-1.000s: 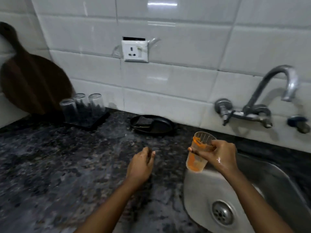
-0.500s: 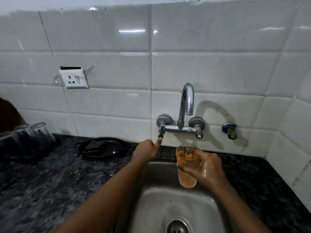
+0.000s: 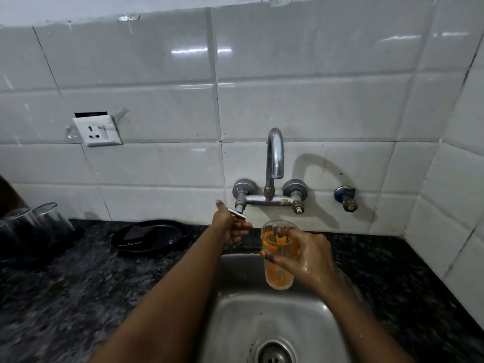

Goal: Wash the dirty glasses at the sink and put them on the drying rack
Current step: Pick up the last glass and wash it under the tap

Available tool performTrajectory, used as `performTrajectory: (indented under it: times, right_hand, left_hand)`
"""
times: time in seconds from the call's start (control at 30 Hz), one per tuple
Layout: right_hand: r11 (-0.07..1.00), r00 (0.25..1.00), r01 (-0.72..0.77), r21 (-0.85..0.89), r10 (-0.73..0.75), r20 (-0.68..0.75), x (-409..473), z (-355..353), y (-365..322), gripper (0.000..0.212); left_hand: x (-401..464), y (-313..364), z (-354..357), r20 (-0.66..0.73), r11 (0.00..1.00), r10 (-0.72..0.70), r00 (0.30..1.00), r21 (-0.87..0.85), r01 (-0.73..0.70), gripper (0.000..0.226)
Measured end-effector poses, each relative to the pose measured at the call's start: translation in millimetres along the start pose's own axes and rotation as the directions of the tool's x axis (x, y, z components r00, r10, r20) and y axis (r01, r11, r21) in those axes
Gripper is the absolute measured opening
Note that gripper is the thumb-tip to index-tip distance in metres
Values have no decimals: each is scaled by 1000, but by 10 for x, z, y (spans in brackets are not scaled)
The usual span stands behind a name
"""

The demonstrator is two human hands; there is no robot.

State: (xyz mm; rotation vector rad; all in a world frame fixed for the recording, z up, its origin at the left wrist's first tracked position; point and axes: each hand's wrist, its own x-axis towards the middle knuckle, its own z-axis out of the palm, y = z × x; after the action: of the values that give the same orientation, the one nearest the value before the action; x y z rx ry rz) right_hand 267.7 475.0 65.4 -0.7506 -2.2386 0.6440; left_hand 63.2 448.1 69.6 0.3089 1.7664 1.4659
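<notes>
The right hand (image 3: 305, 254) grips an orange-stained glass (image 3: 278, 255) upright over the sink (image 3: 235, 323), below the spout; the left hand (image 3: 230, 226) pinches the tap handle (image 3: 237, 213).

The sink (image 3: 235, 323) is set into the desk (image 3: 78, 297) toward its right end, with its drain (image 3: 273, 356) at the near edge of the view. Behind the sink, the tap (image 3: 273, 163) is mounted on the tiled wall (image 3: 301, 87), its spout arching forward above the basin. The left hand (image 3: 230, 226) holds the tap's left lever (image 3: 237, 213). Just right of it, the right hand (image 3: 306, 255) grips a glass (image 3: 279, 255) upright over the sink's back part, below the spout. A small valve (image 3: 345, 197) sits on the wall right of the tap. A socket (image 3: 98, 131) is on the wall to the left. Along the desk's back edge, left of the sink, lies a shallow dish (image 3: 149, 237); further left, at the desk's left edge, upturned glasses (image 3: 36, 224) stand together.
</notes>
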Motion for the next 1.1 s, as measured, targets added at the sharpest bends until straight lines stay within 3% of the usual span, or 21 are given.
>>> performTrajectory:
  times: [0.1,0.3,0.43,0.53,0.67,0.73,0.83,0.93,1.1]
  right_hand:
    - [1000,1000,-28,12,28,-3,-28,4,-35,55]
    - [983,993,-122,136,120,18,-74,45,-34,53]
    - [908,964,-264,326,261,53,-52,150,139,71]
    - [733,903,-396,553,419,90,-55,293,284,74]
    - [388,785,-523,759,567,251,-91,398,315,50]
    - [279,748,-555,784,580,323,-116,463,326,38]
    - [162,720,-600,784,537,440,-133,591,345,52]
    - [11,714,-626,780,408,568,-134,649,339,42]
    - [-163,595,-745,647,276,754,-148,637,423,62]
  left_hand:
    - [-89,-158,32,45,997,23,999,67,-26,84]
    - [-320,-892,107,284,976,5,959,209,-67,47]
    - [-436,-1072,175,316,994,17,949,94,-49,35]
    - [-452,-1072,175,296,991,86,951,76,-113,32]
    - [-446,-973,131,304,959,201,931,134,-251,33]
    - [-425,-914,132,305,950,231,924,135,-282,36]
    - [-389,-875,173,298,941,273,915,114,-318,39]
    - [-350,-873,200,267,915,357,895,95,-393,35]
    - [-289,-885,230,266,866,431,862,148,-478,23]
